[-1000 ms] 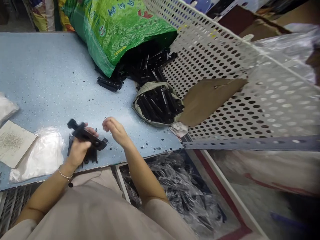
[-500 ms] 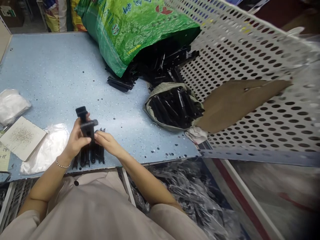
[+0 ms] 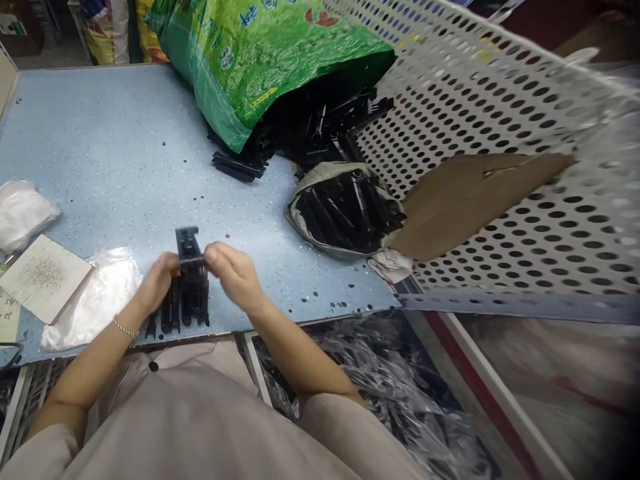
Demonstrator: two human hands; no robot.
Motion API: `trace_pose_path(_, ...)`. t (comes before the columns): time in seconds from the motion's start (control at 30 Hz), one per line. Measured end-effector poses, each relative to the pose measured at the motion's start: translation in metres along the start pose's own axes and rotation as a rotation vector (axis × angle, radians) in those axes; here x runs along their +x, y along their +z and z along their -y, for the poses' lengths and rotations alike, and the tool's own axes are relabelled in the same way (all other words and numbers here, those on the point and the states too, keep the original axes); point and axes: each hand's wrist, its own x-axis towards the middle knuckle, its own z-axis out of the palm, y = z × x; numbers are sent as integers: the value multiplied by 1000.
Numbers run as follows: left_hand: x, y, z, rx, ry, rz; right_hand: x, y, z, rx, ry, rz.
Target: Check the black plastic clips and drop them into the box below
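Observation:
Between my two hands is a black plastic part (image 3: 189, 248) with a crosspiece, blurred by motion. My left hand (image 3: 159, 281) pinches the crosspiece at its left end. Fingers of my right hand (image 3: 234, 275) are closed on its right end. Below the part, several long black plastic pieces (image 3: 173, 313) lie side by side near the table's front edge. The held part hides some of them, and its exact kind cannot be made out.
The speckled blue table (image 3: 110, 167) carries a green sack (image 3: 280, 60) spilling black pieces and a cloth bag (image 3: 320, 247) full of more. Clear plastic bags (image 3: 95, 300) and a square white plate (image 3: 45, 280) lie left. A perforated white panel (image 3: 500, 120) bounds the right side.
The black part has tilted and come lower and slightly right. My right hand has moved up to its right end; my left hand has shifted to its left end.

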Motion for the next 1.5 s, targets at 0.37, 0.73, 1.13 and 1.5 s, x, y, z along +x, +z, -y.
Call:
trace_pose_path(0.37, 2, -11, -55, 729, 629, 148, 18, 24, -50, 309, 403, 117)
trace_pose_path(0.73, -33, -1, 14, 437, 256, -115, 22, 25, -30, 244, 310, 4)
trace_pose_path(1.13, -32, -19, -16, 239, 122, -68, 21, 14, -30, -506, -153, 130)
trace_pose_path(1.5, -50, -68, -4, 952, -24, -287, 12, -10, -84, -296, 329, 167)
